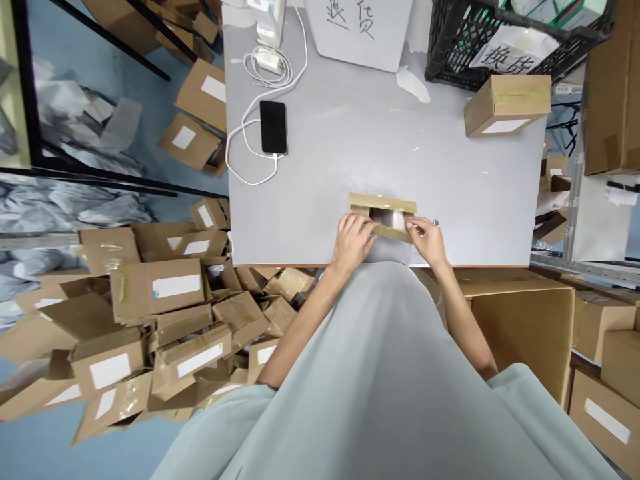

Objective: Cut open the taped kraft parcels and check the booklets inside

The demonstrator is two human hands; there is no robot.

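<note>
A small cardboard box [383,202] lies close to the table's front edge, its top partly open with tape along the far flap. Something dark and silvery shows inside, but I cannot make out what it is. My left hand [353,240] grips the left end and near flap, fingers curled over the edge. At the right end, my right hand [427,239] pinches the cardboard between thumb and fingers. A ring is on one finger of that hand.
On the grey table [320,167] lie a black phone [273,127] with a white cable, a taped box [507,105] and a black crate [460,47]. A grey panel with handwriting [357,33] stands at the back. Opened cartons [165,287] pile up at left; a large carton [523,340] sits right.
</note>
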